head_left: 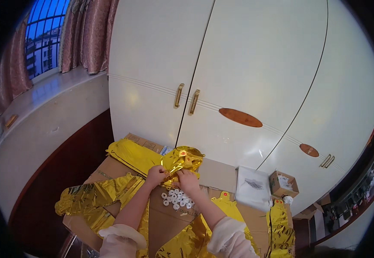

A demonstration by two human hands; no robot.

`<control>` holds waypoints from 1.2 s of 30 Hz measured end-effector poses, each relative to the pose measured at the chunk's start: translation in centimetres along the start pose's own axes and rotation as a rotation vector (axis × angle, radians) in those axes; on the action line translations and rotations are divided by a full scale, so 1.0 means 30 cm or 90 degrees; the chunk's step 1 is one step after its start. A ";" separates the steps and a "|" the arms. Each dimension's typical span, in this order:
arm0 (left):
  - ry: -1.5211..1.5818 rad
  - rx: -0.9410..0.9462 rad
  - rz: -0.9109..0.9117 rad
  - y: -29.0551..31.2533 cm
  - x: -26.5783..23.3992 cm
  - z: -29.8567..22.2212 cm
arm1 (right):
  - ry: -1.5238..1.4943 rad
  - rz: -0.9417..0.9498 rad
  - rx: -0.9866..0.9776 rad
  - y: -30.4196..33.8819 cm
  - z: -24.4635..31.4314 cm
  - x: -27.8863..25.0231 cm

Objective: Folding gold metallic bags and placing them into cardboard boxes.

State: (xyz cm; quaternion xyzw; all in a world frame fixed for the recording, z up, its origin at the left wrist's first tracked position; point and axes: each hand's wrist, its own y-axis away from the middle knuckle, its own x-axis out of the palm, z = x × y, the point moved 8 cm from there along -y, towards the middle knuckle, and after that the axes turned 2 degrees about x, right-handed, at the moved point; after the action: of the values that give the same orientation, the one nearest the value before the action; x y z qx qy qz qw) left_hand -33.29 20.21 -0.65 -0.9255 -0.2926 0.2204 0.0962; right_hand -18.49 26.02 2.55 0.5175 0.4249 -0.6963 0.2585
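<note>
A shiny gold foil balloon (182, 158), flat and crumpled with a small red mark, lies at the far side of the cardboard-covered table. My left hand (156, 175) pinches its near edge. Close by on the right, the fingers of my right hand (187, 180) are bent onto the same foil; their tips are partly hidden. Just below my hands is a loose pile of small white rings (177, 198). A stack of flat yellow-gold foil (133, 155) stretches to the left of the balloon, partly under it.
More gold foil balloons lie at the left (88, 195), near front (187, 241) and right edge (280, 228). A clear plastic bag (253, 188) and a small cardboard box (284, 184) with white contents sit at the right. Cream cabinet doors (243, 64) rise behind the cardboard (169, 223).
</note>
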 end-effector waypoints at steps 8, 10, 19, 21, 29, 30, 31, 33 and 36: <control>-0.037 0.055 -0.106 -0.036 -0.092 -0.113 | -0.009 0.208 0.110 -0.051 -0.079 0.078; -0.069 0.195 -0.180 -0.049 -0.189 -0.230 | -0.051 0.265 0.138 -0.054 -0.048 0.064; -0.222 0.421 -0.566 -0.133 -0.902 -0.811 | -0.001 0.283 0.144 -0.055 -0.034 0.043; -0.197 0.449 -0.587 -0.074 -1.001 -1.015 | -0.003 0.293 0.153 -0.047 -0.044 0.026; -0.460 0.495 -0.340 0.096 -0.771 -1.376 | -0.339 -0.020 0.065 0.032 0.096 -0.267; -0.528 0.472 -0.275 0.099 -0.721 -1.363 | -0.481 -0.028 0.039 0.055 0.156 -0.354; -0.554 0.493 -0.208 0.114 -0.668 -1.339 | -0.621 -0.034 0.017 0.086 0.207 -0.423; -0.597 0.487 -0.100 0.187 -0.567 -1.348 | -0.709 -0.024 -0.063 0.167 0.323 -0.539; -0.560 0.503 -0.012 0.264 -0.399 -1.400 | -0.762 -0.037 -0.039 0.318 0.343 -0.644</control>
State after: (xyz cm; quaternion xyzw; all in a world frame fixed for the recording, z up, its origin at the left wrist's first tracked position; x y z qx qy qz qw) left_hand -18.62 4.74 38.27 -0.6387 -0.2088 0.6749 0.3049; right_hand -9.64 10.81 18.70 0.0159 0.2391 -0.8609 0.4488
